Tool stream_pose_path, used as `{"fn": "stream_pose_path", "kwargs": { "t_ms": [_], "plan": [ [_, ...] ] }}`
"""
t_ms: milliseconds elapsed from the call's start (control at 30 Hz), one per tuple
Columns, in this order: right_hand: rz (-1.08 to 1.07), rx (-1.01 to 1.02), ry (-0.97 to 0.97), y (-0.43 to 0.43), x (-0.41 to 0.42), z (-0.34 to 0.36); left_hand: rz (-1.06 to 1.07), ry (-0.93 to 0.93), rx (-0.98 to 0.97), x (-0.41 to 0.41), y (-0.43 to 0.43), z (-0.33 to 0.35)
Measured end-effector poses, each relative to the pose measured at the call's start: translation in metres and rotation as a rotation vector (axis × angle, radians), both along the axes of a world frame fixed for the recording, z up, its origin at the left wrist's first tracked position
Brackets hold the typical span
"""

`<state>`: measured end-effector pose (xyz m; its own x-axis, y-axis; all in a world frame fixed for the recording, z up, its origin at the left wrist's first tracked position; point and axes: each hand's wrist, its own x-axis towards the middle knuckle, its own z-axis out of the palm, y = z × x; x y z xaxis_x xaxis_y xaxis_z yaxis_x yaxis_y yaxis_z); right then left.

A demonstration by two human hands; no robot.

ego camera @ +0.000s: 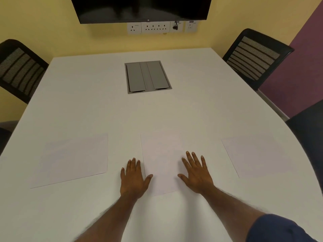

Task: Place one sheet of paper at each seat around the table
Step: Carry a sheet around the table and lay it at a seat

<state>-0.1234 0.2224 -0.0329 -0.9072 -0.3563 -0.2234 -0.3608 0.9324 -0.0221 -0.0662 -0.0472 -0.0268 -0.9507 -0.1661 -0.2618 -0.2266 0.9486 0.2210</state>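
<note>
Three white sheets lie flat on the white table (104,109) near its front edge. The left sheet (71,159) and the right sheet (257,156) lie untouched. The middle sheet (162,158) lies between my hands. My left hand (133,179) rests flat, fingers apart, just left of that sheet, with the thumb over its left edge. My right hand (196,173) lies flat with spread fingers on the sheet's right part. Neither hand grips anything.
A grey cable hatch (147,76) is set into the table's middle. Black mesh chairs stand at the far left (19,70) and far right (253,56); a dark seat (307,123) sits at the right edge. A dark screen (141,7) and wall sockets (155,27) hang beyond.
</note>
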Motion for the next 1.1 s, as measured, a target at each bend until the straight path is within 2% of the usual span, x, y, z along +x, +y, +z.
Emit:
{"fn": "stream_pose_path", "kwargs": {
  "t_ms": [233, 467, 600, 967, 1100],
  "plan": [
    [0.052, -0.034, -0.019, -0.004, -0.04, -0.02, 0.156, 0.021, 0.002, -0.038, 0.011, -0.01],
    [0.044, -0.037, -0.077, 0.0, -0.046, -0.032, 0.581, 0.008, 0.298, -0.066, 0.031, -0.003],
    [0.036, -0.059, -0.095, 0.001, -0.044, -0.032, 0.721, 0.011, 0.393, -0.069, 0.039, -0.004],
    [0.036, -0.057, -0.126, -0.002, -0.046, -0.023, 0.667, 0.07, 0.534, -0.065, 0.032, -0.008],
    [-0.047, -0.162, -0.056, -0.007, -0.037, -0.014, 0.656, 0.149, 0.577, -0.062, 0.032, -0.003]
  ]
}}
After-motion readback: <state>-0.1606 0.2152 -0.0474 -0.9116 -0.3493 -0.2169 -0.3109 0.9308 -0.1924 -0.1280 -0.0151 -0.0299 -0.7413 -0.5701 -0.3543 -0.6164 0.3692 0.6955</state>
